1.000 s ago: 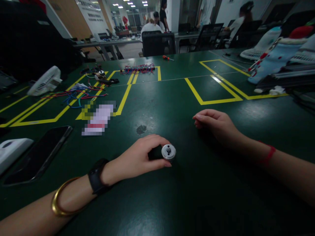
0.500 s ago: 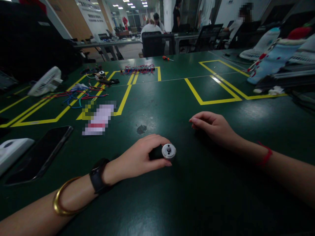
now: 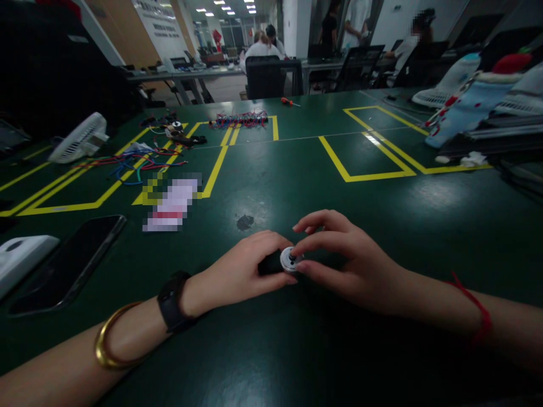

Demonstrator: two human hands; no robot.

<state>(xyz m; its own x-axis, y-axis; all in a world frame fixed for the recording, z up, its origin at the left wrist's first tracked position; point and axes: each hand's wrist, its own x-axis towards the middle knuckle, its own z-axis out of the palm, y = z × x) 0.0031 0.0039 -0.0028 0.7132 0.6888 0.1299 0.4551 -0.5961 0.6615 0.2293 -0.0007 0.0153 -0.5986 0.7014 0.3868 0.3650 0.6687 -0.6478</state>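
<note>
A small round silver motor (image 3: 287,260) stands on the green table, its top face up with a dark centre shaft and small holes. My left hand (image 3: 241,265) is closed around its side, thumb at the front and fingers behind. From the right, my right hand (image 3: 352,260) reaches over the motor. The index fingertip is at the shaft and the thumb tip lies by the near right rim, with a gap between them. The other fingers are loosely curled and apart. Part of the motor's top is hidden by the right fingertips.
A black phone (image 3: 72,265) and a white device (image 3: 23,260) lie at left. Loose wires (image 3: 139,161), a white fan (image 3: 80,138) and a wire bundle (image 3: 240,118) are farther back. An orange screwdriver (image 3: 288,102) is at the far edge. A blue snowman figure (image 3: 460,110) stands right.
My right hand has moved left and toward me, from the bare table to the top of the motor, and its fingers have spread. My left hand keeps hold of the motor in place.
</note>
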